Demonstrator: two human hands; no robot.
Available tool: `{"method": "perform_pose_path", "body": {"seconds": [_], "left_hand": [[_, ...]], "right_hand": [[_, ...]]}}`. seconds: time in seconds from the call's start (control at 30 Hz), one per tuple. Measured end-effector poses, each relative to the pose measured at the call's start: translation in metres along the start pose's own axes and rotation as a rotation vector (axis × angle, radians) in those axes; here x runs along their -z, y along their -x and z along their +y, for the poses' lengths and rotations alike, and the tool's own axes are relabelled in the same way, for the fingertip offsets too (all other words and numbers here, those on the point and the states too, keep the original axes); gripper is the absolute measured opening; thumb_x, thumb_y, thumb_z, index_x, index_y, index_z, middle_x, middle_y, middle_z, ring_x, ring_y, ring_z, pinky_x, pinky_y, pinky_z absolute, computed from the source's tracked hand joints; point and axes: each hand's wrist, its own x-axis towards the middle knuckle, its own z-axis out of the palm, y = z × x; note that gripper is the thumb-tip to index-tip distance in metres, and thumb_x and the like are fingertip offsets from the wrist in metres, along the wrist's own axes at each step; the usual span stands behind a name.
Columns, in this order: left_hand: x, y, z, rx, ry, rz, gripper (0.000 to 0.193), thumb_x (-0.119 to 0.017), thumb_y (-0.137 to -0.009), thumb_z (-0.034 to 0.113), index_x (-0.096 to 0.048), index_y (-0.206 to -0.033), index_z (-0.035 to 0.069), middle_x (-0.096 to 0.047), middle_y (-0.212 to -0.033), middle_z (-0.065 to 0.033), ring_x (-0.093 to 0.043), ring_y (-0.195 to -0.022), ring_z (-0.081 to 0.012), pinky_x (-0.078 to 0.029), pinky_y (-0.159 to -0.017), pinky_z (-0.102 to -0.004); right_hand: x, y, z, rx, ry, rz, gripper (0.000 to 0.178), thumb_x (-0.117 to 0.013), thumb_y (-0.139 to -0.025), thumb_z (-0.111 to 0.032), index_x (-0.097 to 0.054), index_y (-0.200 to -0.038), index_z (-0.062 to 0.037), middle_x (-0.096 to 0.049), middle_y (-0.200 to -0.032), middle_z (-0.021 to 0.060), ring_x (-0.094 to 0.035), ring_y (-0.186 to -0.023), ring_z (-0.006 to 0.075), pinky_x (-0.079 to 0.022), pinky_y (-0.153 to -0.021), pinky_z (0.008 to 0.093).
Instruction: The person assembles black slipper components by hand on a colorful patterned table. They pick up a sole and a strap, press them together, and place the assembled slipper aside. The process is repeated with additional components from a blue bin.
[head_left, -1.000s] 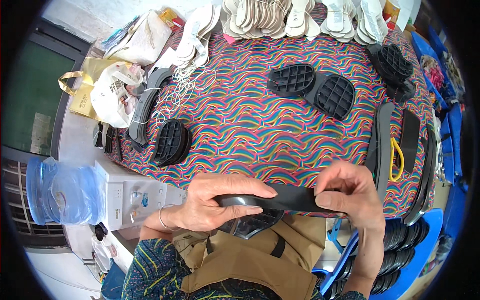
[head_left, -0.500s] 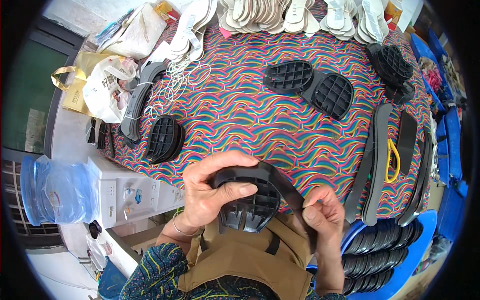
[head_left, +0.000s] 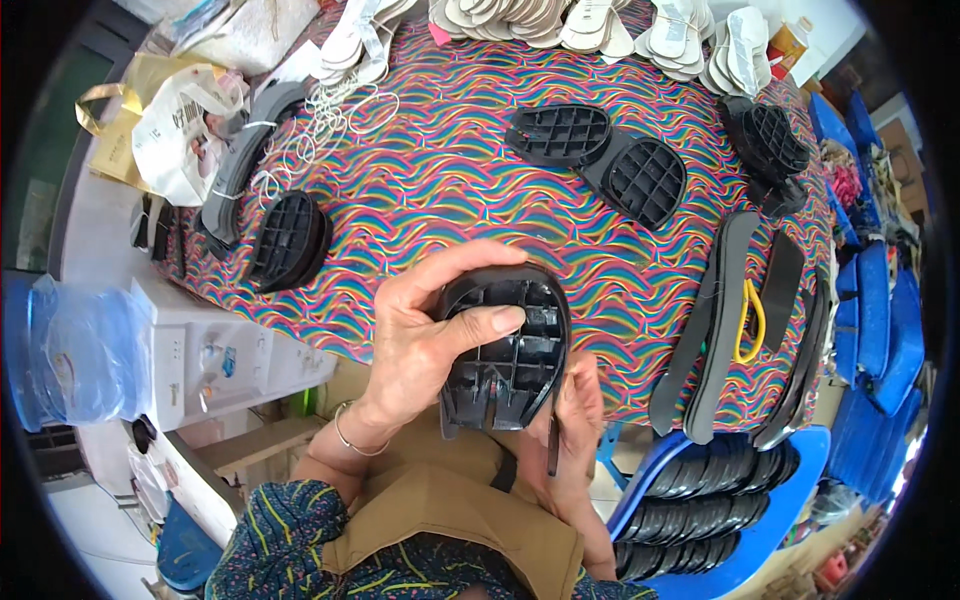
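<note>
Above my lap, my left hand [head_left: 415, 325] grips a black shoe heel piece [head_left: 495, 350] with a ribbed grid inside. Its thumb presses on the grid while the fingers curl over the far edge. A thin black strip [head_left: 553, 445] wraps around the heel's outer side, and its tail hangs below on the right. My right hand [head_left: 578, 410] is closed on the strip beside the heel's right edge; the heel partly hides its fingers. On the patterned tablecloth [head_left: 440, 180] lie a stack of similar heel pieces [head_left: 288, 240] at left and a pair of black gridded pieces [head_left: 645, 182] farther away.
Dark strips [head_left: 720, 330] and a yellow loop [head_left: 748, 320] lie at the table's right. A blue bin [head_left: 810, 470] of black parts stands below it. Bundled insoles [head_left: 675, 40] line the far edge, white string [head_left: 320, 130] and bags [head_left: 185, 130] the left. A water dispenser [head_left: 235, 350] is at left.
My right hand has drawn in toward the heel, bringing the strip from stretched out at the right to lying against the heel's right side. The view has shifted slightly.
</note>
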Motion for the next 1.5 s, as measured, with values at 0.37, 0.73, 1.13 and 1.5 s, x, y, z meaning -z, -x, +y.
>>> {"method": "perform_pose_path", "body": {"seconds": [0.37,0.73,1.13,1.5], "left_hand": [[-0.024,-0.011,-0.013,-0.187,-0.05,-0.055,0.034,-0.065,-0.084,-0.005,-0.064,-0.118,-0.001,-0.067,-0.11,-0.0077,-0.064,-0.101,-0.0146,-0.05,-0.089,-0.0274],[-0.031,-0.025,-0.013,-0.359,-0.197,-0.021,0.031,-0.061,-0.088,-0.002,-0.063,-0.119,-0.002,-0.068,-0.111,-0.0118,-0.066,-0.099,-0.0162,-0.053,-0.085,-0.0293],[-0.018,-0.042,-0.013,-0.157,0.038,-0.077,0.033,-0.065,-0.081,-0.005,-0.066,-0.114,-0.001,-0.069,-0.107,-0.0077,-0.064,-0.098,-0.0132,-0.052,-0.086,-0.0272],[-0.021,-0.036,-0.016,-0.149,0.073,-0.019,0.032,-0.066,-0.08,-0.006,-0.067,-0.112,0.0,-0.07,-0.097,-0.0053,-0.065,-0.089,-0.0104,-0.053,-0.08,-0.0253]], "right_hand": [[0.024,-0.01,0.009,-0.059,-0.153,0.041,0.04,-0.066,-0.095,-0.029,-0.051,-0.125,-0.0078,-0.064,-0.114,0.0069,-0.063,-0.101,0.0169,-0.053,-0.091,0.0347],[0.019,-0.012,-0.029,0.3,0.718,0.029,0.038,-0.053,-0.102,-0.022,-0.057,-0.129,0.0061,-0.067,-0.11,0.0098,-0.064,-0.096,0.0135,-0.05,-0.08,0.0253],[0.031,-0.002,-0.046,0.414,1.614,-0.065,0.035,-0.05,-0.1,-0.007,-0.054,-0.132,0.0074,-0.071,-0.094,0.0126,-0.067,-0.074,0.0137,-0.052,-0.069,0.0251],[0.022,0.015,-0.032,0.511,1.618,0.033,0.027,-0.052,-0.099,-0.004,-0.059,-0.121,0.0077,-0.065,-0.08,0.0077,-0.05,-0.063,0.011,-0.041,-0.057,0.0254]]}}
